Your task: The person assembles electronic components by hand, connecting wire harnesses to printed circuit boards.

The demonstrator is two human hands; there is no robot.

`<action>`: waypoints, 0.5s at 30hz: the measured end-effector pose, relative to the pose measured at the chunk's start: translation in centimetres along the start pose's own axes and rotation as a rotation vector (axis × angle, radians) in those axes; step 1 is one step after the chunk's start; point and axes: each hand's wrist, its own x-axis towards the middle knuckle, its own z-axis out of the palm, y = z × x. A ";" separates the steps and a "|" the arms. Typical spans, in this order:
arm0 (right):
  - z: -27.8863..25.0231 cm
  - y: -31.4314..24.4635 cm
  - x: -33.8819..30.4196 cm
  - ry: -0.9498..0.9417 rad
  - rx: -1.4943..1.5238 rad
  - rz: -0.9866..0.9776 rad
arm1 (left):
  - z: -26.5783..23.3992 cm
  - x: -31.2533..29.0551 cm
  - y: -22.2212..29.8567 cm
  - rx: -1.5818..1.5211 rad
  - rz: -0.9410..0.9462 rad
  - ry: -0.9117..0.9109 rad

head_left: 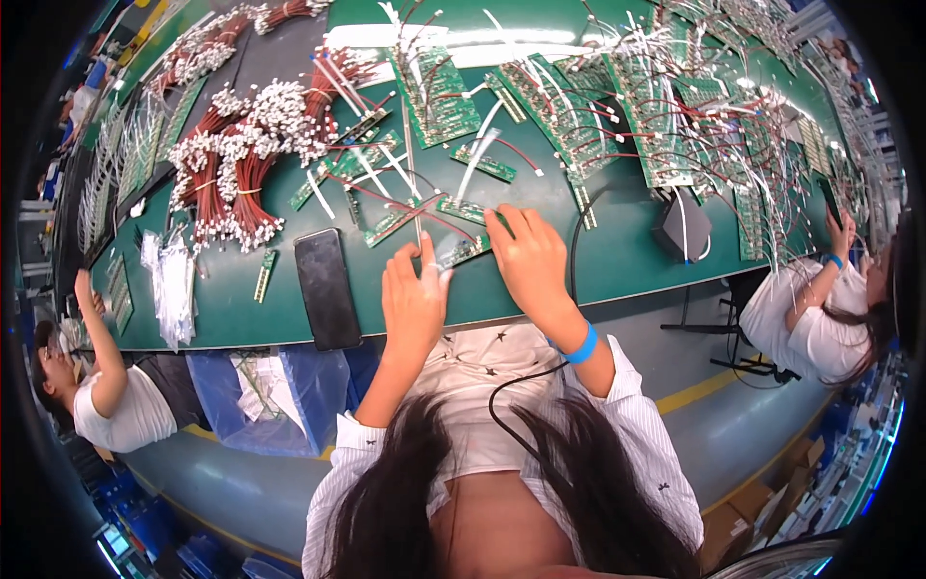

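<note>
My left hand (415, 294) and my right hand (531, 259) are close together at the near edge of the green table. Between them is a small green circuit board (467, 253), slightly tilted. The left thumb and index finger pinch its left end, and the fingers of my right hand close on its right end, partly hiding it. A whitish, cloudy patch lies over the board's left part. Just beyond it are more small boards (386, 226) with red and white wires. A thin rod (409, 154) runs from farther back toward my left index finger.
A black phone (327, 289) lies left of my hands, near a bundle of white strips (172, 289). Bundled red wires (253, 183) are piled at the back left. Large wired boards (434, 96) fill the back. A dark box (682, 228) stands right. People sit at both sides.
</note>
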 end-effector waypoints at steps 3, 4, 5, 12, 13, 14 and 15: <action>0.4 0.0 0.6 -0.039 0.033 0.018 | 0.5 -0.2 -0.4 0.031 0.008 -0.002; 0.6 0.0 0.9 -0.062 0.089 0.035 | 0.6 -0.1 -0.4 0.041 -0.009 0.011; 1.0 0.2 1.2 -0.087 0.133 0.049 | 0.8 0.1 -0.4 0.016 -0.035 0.060; -2.8 2.6 0.2 0.118 0.226 0.222 | 1.1 1.9 -2.7 0.087 -0.125 0.251; -3.6 3.4 -0.4 0.157 0.190 0.274 | 1.0 2.1 -2.8 0.084 -0.138 0.264; -4.2 4.3 -1.3 0.149 0.166 0.361 | 1.0 2.4 -2.8 0.080 -0.138 0.264; -4.7 5.0 -2.0 0.139 0.146 0.444 | 0.9 2.6 -2.8 0.087 -0.163 0.259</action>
